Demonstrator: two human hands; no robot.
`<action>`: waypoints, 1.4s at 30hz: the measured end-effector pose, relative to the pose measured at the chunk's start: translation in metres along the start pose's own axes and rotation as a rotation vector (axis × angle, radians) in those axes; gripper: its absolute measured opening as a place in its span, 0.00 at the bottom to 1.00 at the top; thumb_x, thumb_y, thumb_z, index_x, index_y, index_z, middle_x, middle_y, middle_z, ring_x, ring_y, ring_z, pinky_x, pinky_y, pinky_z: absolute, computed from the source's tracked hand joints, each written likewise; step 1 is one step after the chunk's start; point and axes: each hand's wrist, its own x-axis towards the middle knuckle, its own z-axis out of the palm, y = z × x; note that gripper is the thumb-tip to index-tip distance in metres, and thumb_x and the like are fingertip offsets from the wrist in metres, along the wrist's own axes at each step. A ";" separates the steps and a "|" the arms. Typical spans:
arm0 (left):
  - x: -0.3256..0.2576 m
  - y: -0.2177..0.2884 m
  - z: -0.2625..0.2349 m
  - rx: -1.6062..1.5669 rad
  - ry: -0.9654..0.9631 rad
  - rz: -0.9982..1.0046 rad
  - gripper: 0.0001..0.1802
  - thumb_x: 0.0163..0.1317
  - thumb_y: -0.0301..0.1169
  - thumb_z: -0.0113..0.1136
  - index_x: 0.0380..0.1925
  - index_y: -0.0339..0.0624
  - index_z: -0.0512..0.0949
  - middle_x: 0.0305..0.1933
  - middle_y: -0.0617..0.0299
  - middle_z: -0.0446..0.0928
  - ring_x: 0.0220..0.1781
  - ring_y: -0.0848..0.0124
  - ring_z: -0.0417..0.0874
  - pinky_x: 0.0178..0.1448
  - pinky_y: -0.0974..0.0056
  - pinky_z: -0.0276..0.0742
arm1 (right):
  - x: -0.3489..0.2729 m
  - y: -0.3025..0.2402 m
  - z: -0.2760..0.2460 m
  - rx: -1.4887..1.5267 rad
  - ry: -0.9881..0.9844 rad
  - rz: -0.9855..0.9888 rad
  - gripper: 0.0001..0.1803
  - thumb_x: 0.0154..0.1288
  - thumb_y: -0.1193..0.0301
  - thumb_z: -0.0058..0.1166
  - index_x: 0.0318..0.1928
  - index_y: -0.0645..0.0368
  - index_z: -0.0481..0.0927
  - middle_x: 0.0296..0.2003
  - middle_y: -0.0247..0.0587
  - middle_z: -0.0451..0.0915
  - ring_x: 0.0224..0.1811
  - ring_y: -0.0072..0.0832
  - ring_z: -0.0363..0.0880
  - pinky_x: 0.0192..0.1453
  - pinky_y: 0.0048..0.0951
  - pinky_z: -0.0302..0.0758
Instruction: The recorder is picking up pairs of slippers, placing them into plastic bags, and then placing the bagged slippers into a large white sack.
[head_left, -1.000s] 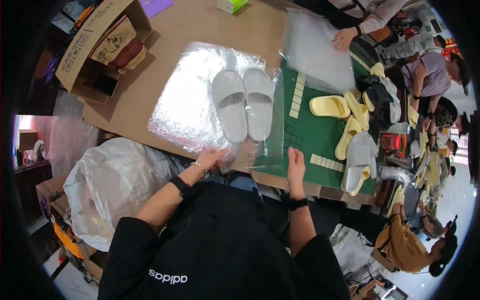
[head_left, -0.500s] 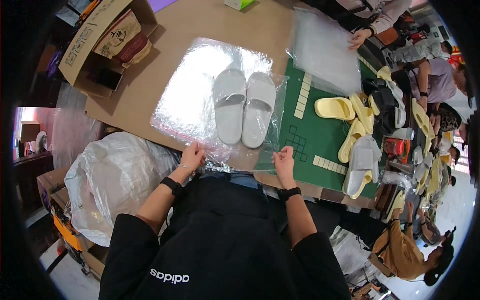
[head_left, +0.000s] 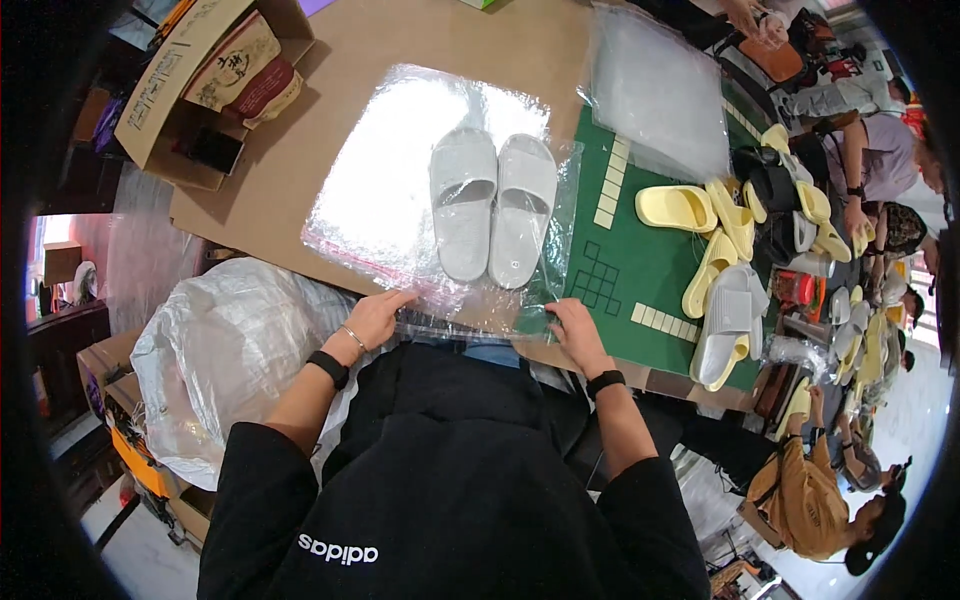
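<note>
Clear film (head_left: 470, 305) now pinched at near edge by left hand (head_left: 375, 318) and right hand (head_left: 580, 333), fingertips together; right stood off it one second ago. Beneath film, on brown table (head_left: 400, 40): two grey slippers (head_left: 463, 222).

Prob. workshop: ppl (head_left: 800, 495), slippers (head_left: 463, 235), clr. plastic bags (head_left: 370, 180).

Grey slippers (head_left: 463, 240) lie side by side in clear plastic film (head_left: 566, 215), toes away. Left hand (head_left: 372, 320) at film's near-left edge; right hand (head_left: 580, 335) fingers its near-right corner. Yellow slippers (head_left: 676, 209) right, on green mat (head_left: 622, 322). Open carton (head_left: 155, 110) far left.
</note>
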 end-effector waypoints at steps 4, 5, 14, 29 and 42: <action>-0.001 -0.002 0.007 -0.106 0.109 -0.103 0.12 0.55 0.27 0.51 0.40 0.41 0.74 0.37 0.53 0.77 0.32 0.59 0.79 0.36 0.61 0.75 | -0.001 0.003 0.011 0.129 0.142 0.022 0.08 0.51 0.76 0.54 0.34 0.63 0.76 0.32 0.45 0.75 0.39 0.40 0.73 0.44 0.35 0.70; 0.001 0.000 0.009 -0.200 0.156 -0.202 0.09 0.55 0.29 0.53 0.35 0.39 0.77 0.32 0.53 0.78 0.30 0.63 0.79 0.34 0.63 0.74 | -0.002 0.007 0.015 0.199 0.222 0.038 0.06 0.53 0.74 0.54 0.32 0.63 0.77 0.30 0.45 0.76 0.35 0.40 0.74 0.40 0.33 0.71; 0.024 -0.011 0.043 -0.355 0.455 -0.679 0.15 0.52 0.35 0.58 0.15 0.34 0.74 0.12 0.59 0.72 0.16 0.67 0.74 0.24 0.66 0.68 | 0.014 0.004 0.032 0.188 0.257 0.646 0.13 0.52 0.64 0.55 0.23 0.62 0.77 0.17 0.45 0.75 0.23 0.41 0.76 0.28 0.34 0.70; 0.052 0.033 0.034 0.527 -0.103 0.271 0.30 0.54 0.27 0.44 0.61 0.40 0.57 0.66 0.59 0.55 0.68 0.64 0.53 0.70 0.58 0.47 | 0.033 -0.052 0.043 -0.386 -0.005 -0.302 0.25 0.53 0.74 0.45 0.56 0.57 0.66 0.60 0.44 0.62 0.64 0.37 0.56 0.67 0.43 0.50; 0.066 0.039 0.028 0.296 0.105 0.052 0.26 0.52 0.24 0.46 0.55 0.39 0.65 0.62 0.54 0.62 0.67 0.59 0.57 0.68 0.57 0.53 | 0.053 -0.056 0.047 -0.405 0.062 -0.114 0.34 0.51 0.74 0.49 0.62 0.51 0.59 0.64 0.42 0.54 0.67 0.47 0.48 0.67 0.55 0.44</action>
